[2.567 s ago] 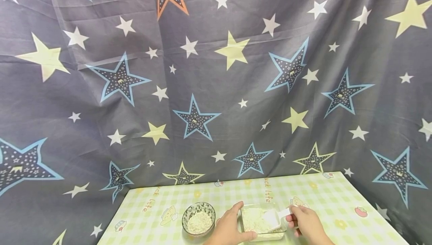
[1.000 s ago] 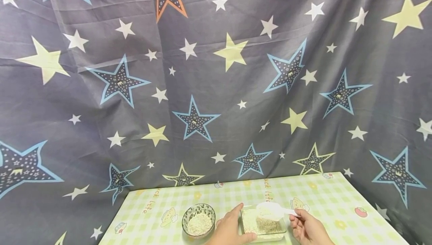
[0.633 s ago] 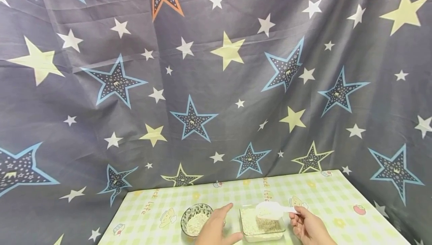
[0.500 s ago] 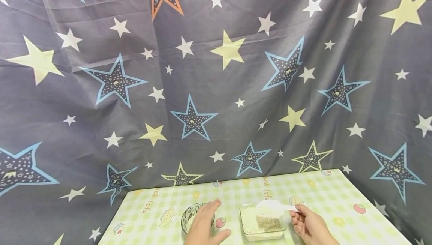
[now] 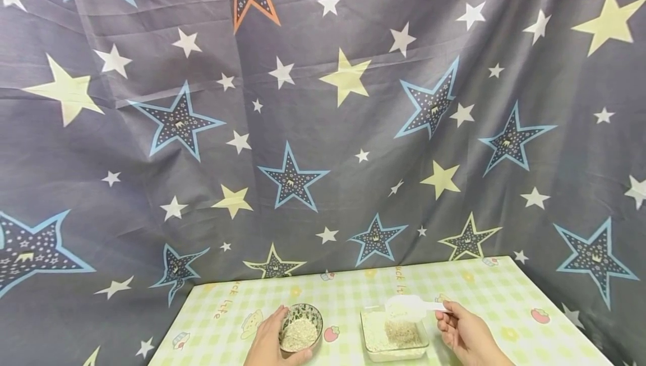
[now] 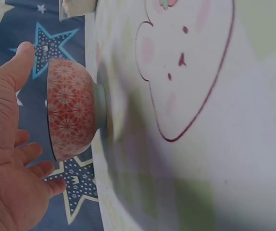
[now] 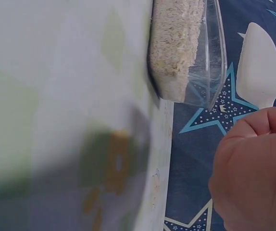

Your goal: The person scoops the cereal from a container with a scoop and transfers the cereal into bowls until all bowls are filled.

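Observation:
My right hand (image 5: 466,333) pinches the handle of a white scoop (image 5: 405,305) and holds it level above a rectangular clear container (image 5: 396,356) of pale, oat-like flakes. In the right wrist view the scoop (image 7: 258,67) stands apart from the container's wall (image 7: 210,62). A hollow shows in the flakes below it. My left hand (image 5: 272,341) is at the left side of a small bowl (image 5: 309,311), thumb in front and fingers behind. The left wrist view shows the bowl's red flower-patterned outside (image 6: 70,113), with the thumb and fingers spread around its rim. Similar flakes lie inside it.
A green-checked tablecloth (image 5: 227,321) with printed cartoons covers the table. The bowl stands left of the container with a gap between them. A dark curtain (image 5: 323,130) with stars hangs behind and at both sides.
My left hand has let go of the container and moved left across to the far side of the bowl. The scoop has risen out of the flakes, leaving a hollow, and now stays above the container.

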Available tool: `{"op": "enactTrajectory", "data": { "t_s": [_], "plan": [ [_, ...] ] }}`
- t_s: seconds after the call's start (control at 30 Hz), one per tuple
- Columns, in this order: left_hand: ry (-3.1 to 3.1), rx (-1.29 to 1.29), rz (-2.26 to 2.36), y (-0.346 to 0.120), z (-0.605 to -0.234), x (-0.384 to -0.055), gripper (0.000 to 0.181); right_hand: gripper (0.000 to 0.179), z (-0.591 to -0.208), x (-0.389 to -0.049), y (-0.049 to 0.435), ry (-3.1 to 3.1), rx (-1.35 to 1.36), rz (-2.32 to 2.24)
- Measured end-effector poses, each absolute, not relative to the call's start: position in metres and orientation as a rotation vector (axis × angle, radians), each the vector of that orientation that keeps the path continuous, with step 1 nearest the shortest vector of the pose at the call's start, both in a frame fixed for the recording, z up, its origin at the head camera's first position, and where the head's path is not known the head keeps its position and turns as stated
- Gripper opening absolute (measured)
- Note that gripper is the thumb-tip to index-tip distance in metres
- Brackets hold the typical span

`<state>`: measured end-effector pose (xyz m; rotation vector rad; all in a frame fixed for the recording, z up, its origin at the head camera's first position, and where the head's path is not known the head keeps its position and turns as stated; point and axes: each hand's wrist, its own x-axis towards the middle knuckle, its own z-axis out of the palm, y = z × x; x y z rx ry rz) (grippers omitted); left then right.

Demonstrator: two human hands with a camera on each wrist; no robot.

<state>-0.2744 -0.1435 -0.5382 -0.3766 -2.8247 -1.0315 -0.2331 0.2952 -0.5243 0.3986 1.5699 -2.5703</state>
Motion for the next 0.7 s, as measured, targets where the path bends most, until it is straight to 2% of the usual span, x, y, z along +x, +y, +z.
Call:
{"op": "enactTrajectory", "data": {
  "t_s": [0.33,0.53,0.7],
  "plan": [
    [-2.871,-0.33,-1.119,-0.145,-0.539,-0.278,0.112,0.016,-0.514,-0.237,0.289,1.567,0.399,-2.58],
    [-2.895,-0.281,-1.123,-0.148,-0.541,-0.281,0.111,0.022,-0.506,-0.239,0.282,1.554,0.303,-2.563],
    [-2.891,-0.261,-1.137,-0.149,-0.544,-0.282,0.114,0.019,-0.5,-0.242,0.272,1.558,0.246,-2.546]
  ]
}}
